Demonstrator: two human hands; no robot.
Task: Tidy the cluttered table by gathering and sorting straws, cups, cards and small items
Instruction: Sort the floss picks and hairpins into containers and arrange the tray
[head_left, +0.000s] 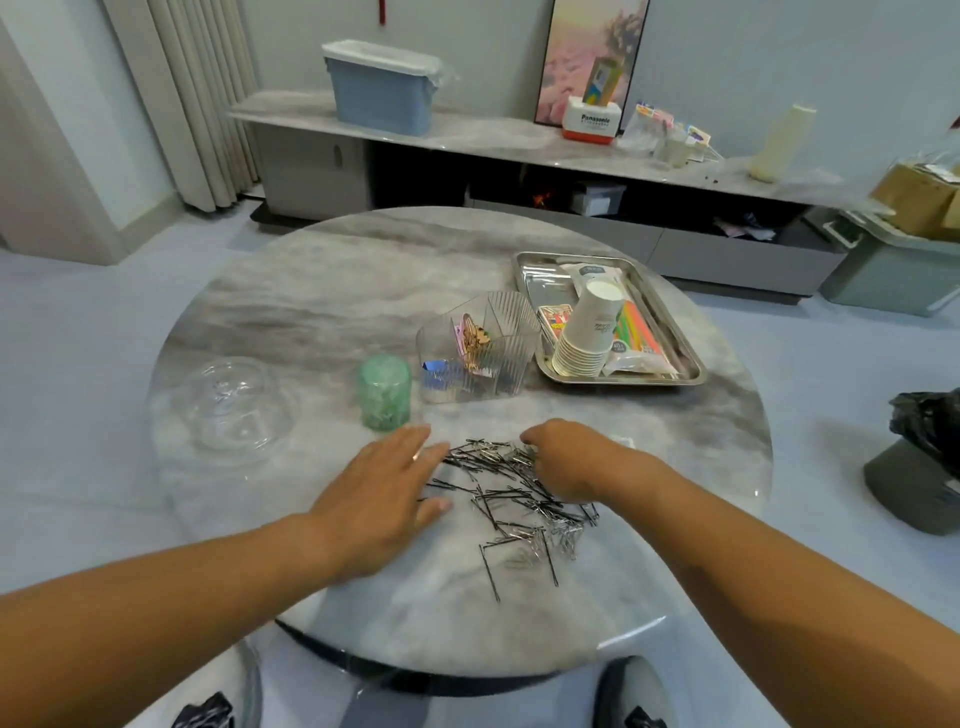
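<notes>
A loose pile of black and silver hairpins (511, 499) lies on the round marble table (322, 312) near its front. My left hand (387, 488) lies flat with straight fingers at the pile's left edge. On the pile's right side, my right hand (571, 460) has its fingers curled down into the pins; whether it grips any is hidden. Farther back stands a metal tray (540, 278) with a stack of paper cups (587, 332), coloured straws (641, 327) and cards (555, 322).
A clear divided organiser (480, 348) with clips stands behind the pile. A green cup (384, 389) is to its left, and a clear glass lid (234, 402) lies at the far left. A low cabinet runs along the back wall.
</notes>
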